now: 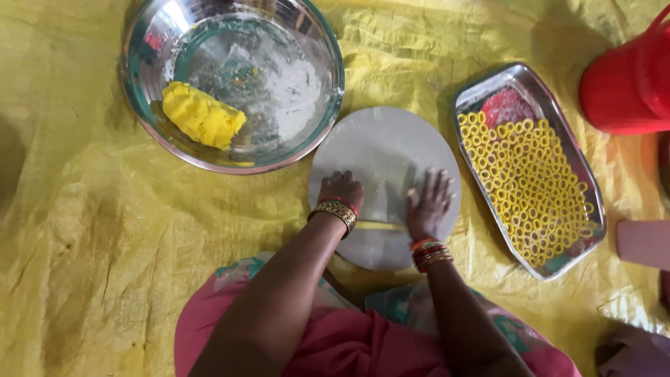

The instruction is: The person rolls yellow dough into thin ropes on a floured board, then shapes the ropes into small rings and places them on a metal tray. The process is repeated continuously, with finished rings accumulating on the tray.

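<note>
A round grey board (384, 150) lies on the yellow sheet in front of me. My left hand (340, 190) and my right hand (428, 201) both press palm-down on it, fingers slightly spread on the right. Between my wrists runs a thin yellow dough strand (380, 225), stretched across the board under both hands. A steel bowl (150, 52) at the upper left holds a lump of yellow dough (202, 115). A steel tray (464, 94) on the right carries several small yellow dough rings (530, 185).
A yellow plastic sheet (84, 230) covers the floor. A red plastic container (628, 77) stands at the upper right. A pink flat object (645, 243) lies at the right edge. My pink garment (349, 342) fills the lower middle.
</note>
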